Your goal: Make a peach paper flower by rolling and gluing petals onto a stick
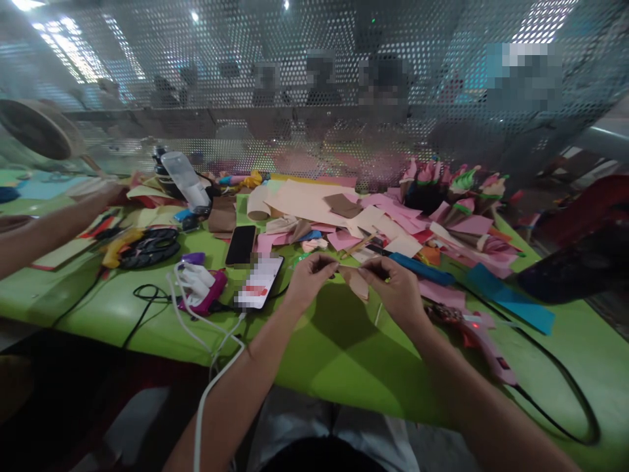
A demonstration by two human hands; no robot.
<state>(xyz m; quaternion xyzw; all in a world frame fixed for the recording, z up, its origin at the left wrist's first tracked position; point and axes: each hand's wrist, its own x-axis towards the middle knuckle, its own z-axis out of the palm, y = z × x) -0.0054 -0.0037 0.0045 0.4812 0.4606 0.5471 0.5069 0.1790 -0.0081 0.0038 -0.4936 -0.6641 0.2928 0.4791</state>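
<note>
Between my two hands, just above the green table (339, 357), is a small tan craft piece (356, 284) shaped like a petal or cone; its material looks like paper or foam sheet. My left hand (310, 280) pinches its left end between thumb and forefinger. The fingers of my right hand (393, 283) are closed on its upper right edge. A lit phone (260, 283) lies left of my left hand, with a dark phone (241, 245) behind it. Right of my right hand lies a pink glue gun (491, 351) with a red light showing.
Pink, cream and brown sheets (309, 203) pile up along the back. Finished-looking cone shapes (464, 180) stand at the back right. A magenta power strip (209, 295) with white cables sits left. Another person's arm (63, 219) reaches in at far left. A perforated metal screen (295, 131) stands behind.
</note>
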